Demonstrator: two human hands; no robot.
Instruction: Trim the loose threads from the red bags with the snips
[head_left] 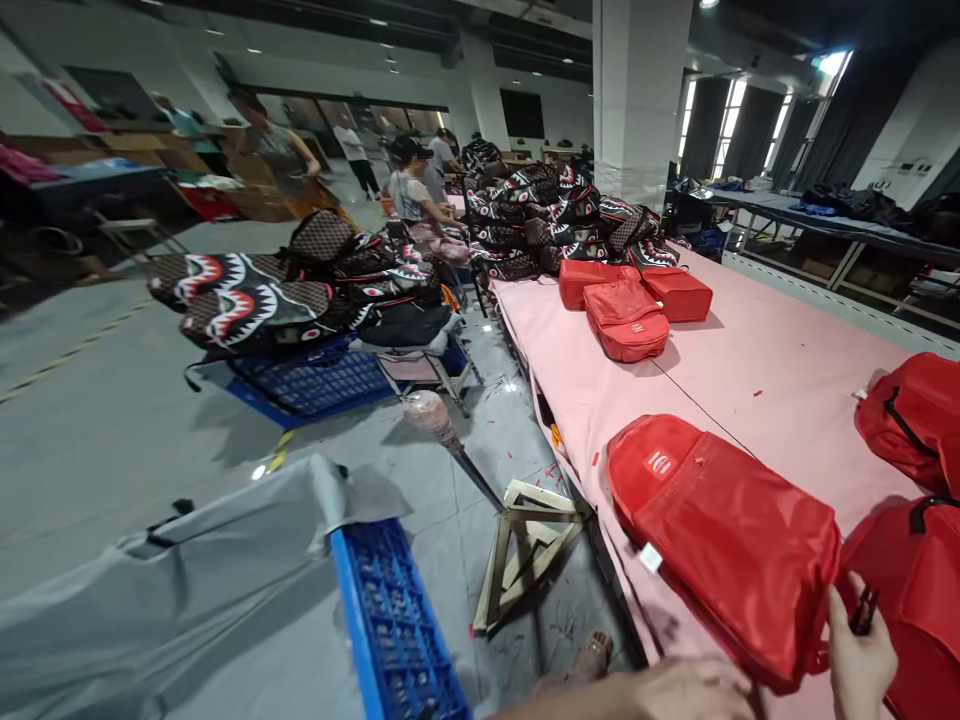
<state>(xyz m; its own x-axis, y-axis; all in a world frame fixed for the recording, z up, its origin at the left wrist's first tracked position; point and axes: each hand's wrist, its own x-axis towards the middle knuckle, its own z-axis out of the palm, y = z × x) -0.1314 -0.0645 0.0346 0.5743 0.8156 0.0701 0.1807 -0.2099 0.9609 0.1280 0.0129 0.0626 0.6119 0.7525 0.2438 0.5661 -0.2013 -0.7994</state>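
Note:
A red backpack lies on its back on the pink-covered table, its top pointing away and a white tag sticking out at its left side. My right hand is at the bag's near right corner, the thumb against its edge. Held in the curled fingers is a small black tool that looks like thread snips. Low in the view, my left hand is beside the bag's near edge, smeared by motion; its fingers are unclear.
More red backpacks lie at the right, and several sit farther up the pink table. Shark-mouth patterned bags are piled beyond. On the floor stand a blue crate with grey cloth and a metal stand. Several people work behind.

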